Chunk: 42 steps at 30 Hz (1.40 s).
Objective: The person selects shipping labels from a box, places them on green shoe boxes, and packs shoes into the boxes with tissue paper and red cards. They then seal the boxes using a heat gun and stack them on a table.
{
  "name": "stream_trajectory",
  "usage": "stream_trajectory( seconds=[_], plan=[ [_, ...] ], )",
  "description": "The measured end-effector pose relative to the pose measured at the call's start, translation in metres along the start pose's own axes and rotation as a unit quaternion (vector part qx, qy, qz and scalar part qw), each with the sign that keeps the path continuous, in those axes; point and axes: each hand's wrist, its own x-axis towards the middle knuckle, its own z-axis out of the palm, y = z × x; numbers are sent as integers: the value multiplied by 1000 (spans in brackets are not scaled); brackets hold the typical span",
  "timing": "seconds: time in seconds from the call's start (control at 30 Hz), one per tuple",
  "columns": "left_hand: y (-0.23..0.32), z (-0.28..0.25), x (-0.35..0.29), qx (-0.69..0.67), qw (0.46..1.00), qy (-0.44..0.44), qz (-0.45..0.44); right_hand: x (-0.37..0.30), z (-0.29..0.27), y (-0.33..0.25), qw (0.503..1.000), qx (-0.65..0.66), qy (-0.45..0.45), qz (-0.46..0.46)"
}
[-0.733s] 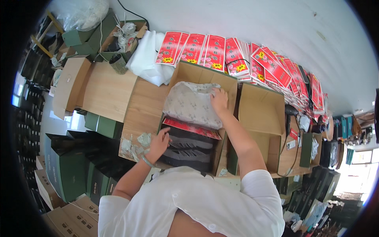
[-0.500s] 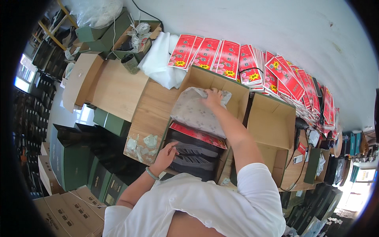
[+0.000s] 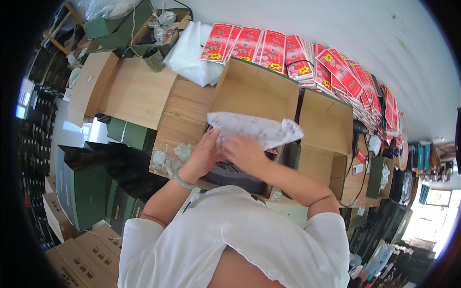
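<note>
Inside an open shoebox [image 3: 259, 91] in front of me lie dark grey shoes [image 3: 230, 175], partly hidden by my hands and shirt. White patterned wrapping paper [image 3: 259, 128] stretches across the box, raised and folded over toward me. At the paper's near left edge, my left hand [image 3: 204, 151] closes on it, fingers pressed together. My right hand [image 3: 247, 156] lies against the paper's near side close to the left hand. Motion smears its fingers, so their grip is unclear. A bracelet circles the left wrist.
A second open box [image 3: 324, 139] stands right of the shoebox. Behind are stacks of red printed cards [image 3: 273, 50] and a white plastic bag [image 3: 194, 55]. Crumpled scraps [image 3: 182, 151] lie on the wooden table [image 3: 185, 103]. Green boxes [image 3: 91, 192] stand at the left.
My right hand has come from the far side of the paper toward me, beside my left hand. The paper is now folded nearer, covering the red card. My left hand has moved up to the paper.
</note>
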Motion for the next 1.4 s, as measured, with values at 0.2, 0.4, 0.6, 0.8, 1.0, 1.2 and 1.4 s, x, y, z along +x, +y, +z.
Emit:
stream_trajectory(
  seconds=[0.2, 0.4, 0.6, 0.8, 1.0, 1.2, 1.4],
  plan=[
    [-22, -51, -34, 122, 990, 70, -10, -76, 35, -27, 975, -95, 35, 197],
    [-45, -89, -36, 119, 990, 67, -40, -156, 27, -38, 915, -251, 172, 264],
    [-47, -89, -65, 553, 823, 118, 51, -218, 40, -85, 936, -171, 22, 308],
    [-91, -130, -92, 676, 713, 146, 110, -249, 80, -79, 952, -129, -66, 271],
    [-107, -135, -102, 711, 673, 187, 85, -253, 92, -74, 932, -149, -216, 251],
    [-111, -108, -112, 778, 509, 188, 316, -241, 60, -73, 943, -117, -103, 295],
    [-132, -85, -102, 820, 482, -21, 308, -215, 92, -51, 967, -16, -16, 252]
  ],
)
